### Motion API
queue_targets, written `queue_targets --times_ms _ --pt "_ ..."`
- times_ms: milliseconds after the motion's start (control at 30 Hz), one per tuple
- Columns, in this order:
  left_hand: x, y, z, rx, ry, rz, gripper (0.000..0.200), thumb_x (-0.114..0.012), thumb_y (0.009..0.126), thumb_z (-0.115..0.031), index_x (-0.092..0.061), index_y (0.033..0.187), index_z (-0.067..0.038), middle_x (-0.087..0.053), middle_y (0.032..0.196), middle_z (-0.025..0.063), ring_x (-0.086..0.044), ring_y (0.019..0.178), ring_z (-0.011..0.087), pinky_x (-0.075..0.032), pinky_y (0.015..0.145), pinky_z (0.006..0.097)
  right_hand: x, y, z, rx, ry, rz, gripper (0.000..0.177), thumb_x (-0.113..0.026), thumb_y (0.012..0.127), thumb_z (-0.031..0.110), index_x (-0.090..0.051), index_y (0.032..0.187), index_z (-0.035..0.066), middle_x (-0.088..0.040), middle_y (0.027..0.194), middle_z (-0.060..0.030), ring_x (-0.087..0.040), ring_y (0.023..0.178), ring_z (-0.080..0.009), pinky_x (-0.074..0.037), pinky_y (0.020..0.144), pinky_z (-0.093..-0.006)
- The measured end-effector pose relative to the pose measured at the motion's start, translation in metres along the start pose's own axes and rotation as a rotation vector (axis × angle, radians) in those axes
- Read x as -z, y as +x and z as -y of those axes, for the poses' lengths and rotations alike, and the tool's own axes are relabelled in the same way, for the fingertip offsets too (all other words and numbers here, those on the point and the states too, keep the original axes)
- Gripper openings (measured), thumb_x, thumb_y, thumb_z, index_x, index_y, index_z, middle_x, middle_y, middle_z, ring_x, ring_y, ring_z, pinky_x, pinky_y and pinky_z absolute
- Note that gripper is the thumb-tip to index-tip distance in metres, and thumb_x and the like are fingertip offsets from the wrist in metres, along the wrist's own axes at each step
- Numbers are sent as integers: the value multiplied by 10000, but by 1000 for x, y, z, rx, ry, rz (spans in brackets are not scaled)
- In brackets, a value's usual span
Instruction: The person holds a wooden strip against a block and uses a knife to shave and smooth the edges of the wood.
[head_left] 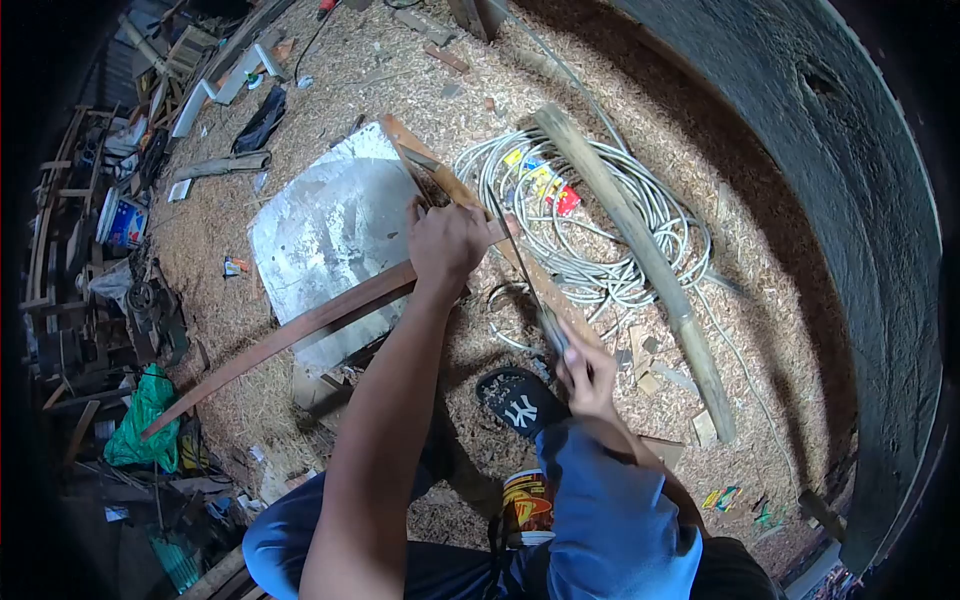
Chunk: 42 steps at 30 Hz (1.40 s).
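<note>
My left hand (447, 240) presses down on a long reddish-brown wooden strip (330, 312), fingers closed round it near its right end. That strip lies over a white, paint-flecked board (335, 220) and slants down to the lower left. In my right hand (588, 372) is the handle of a handsaw (530, 275). Its thin blade points up and away, crossing right beside the strip's end. Another wooden piece (550, 290) runs diagonally beneath the blade.
Coiled grey cable (640, 290) lies on the wood shavings at right, with a thick pole (640, 245) across it. A dark curved wall (830, 180) bounds the right. Scrap and a green bag (148, 425) fill the left. My sandalled foot (520, 400) is near the saw; a tub (528, 505) stands below.
</note>
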<state>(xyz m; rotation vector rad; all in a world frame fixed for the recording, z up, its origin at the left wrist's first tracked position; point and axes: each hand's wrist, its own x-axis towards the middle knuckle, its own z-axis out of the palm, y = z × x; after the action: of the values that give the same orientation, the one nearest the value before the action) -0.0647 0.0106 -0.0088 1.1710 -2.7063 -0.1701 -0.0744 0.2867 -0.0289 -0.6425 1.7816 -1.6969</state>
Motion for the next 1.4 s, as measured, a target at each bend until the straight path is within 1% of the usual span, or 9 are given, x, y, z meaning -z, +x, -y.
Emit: queue_targets --times_ms 100,333,433,567,800,1033,1233,1367,1400 --pt "-8 -2 2 -33 12 -82 452 -511 929 -307 -726 643 -31 -680 672 213 -684 675 368 -370 1109 478 16 -37 1 -168 125 -9 400 -498 1028 164 -583 1378 -10 -573 647 3 -457 566 -54 -368 546 -235" --pt "-1 -2 4 -55 16 -64 436 -522 921 -293 -727 636 -35 -676 658 216 -671 617 367 -381 1099 462 -15 54 6 -30 83 13 392 -490 1043 175 -582 1390 18 -519 618 33 -445 542 -50 -353 518 -232" --pt "-3 -1 3 -58 14 -68 431 -522 919 -285 -729 632 -39 -673 649 214 -667 606 367 -394 1091 454 -3 21 -5 86 33 0 396 -499 1040 179 -579 1395 23 -538 621 21 -448 534 -53 -347 500 -235" --pt "0 -1 -1 -47 1 -77 438 -513 922 -277 -727 624 -36 -674 652 211 -666 609 369 -399 1085 454 16 -36 -5 -143 309 -23 400 -505 1034 178 -578 1397 27 -557 632 3 -428 522 -51 -316 490 -233" --pt "-4 -3 5 -78 13 -83 434 -513 918 -271 -726 630 -28 -674 652 209 -658 592 374 -413 1078 457 -18 58 6 -16 94 7 416 -510 1036 200 -569 1395 -1 -538 629 15 -408 518 -54 -342 501 -231" --pt "-5 0 0 -20 8 -99 451 -502 927 -285 -728 632 -29 -674 655 219 -673 649 383 -390 1098 472 14 -37 -4 -179 238 -30 420 -512 1032 190 -560 1399 -9 -525 597 10 -396 492 -54 -317 481 -228" --pt "2 -1 0 -24 7 -33 438 -508 920 -281 -728 643 -23 -674 660 225 -673 655 387 -401 1079 490 -13 57 6 -58 153 16 392 -486 1043 158 -571 1404 32 -480 619 31 -393 510 -51 -308 486 -234" --pt "5 0 -2 -8 -32 -28 440 -512 916 -287 -725 641 -18 -678 668 225 -673 649 385 -405 1072 489 -9 23 -6 89 20 -16 396 -494 1031 154 -578 1396 25 -506 634 28 -403 527 -44 -327 501 -226" --pt "3 1 -1 -1 -34 -37 440 -512 916 -287 -725 641 -18 -678 668 225 -673 649 385 -405 1072 489 -1 1 -3 -29 24 -2 403 -499 1021 140 -573 1392 -2 -525 627 24 -417 529 -41 -331 505 -218"
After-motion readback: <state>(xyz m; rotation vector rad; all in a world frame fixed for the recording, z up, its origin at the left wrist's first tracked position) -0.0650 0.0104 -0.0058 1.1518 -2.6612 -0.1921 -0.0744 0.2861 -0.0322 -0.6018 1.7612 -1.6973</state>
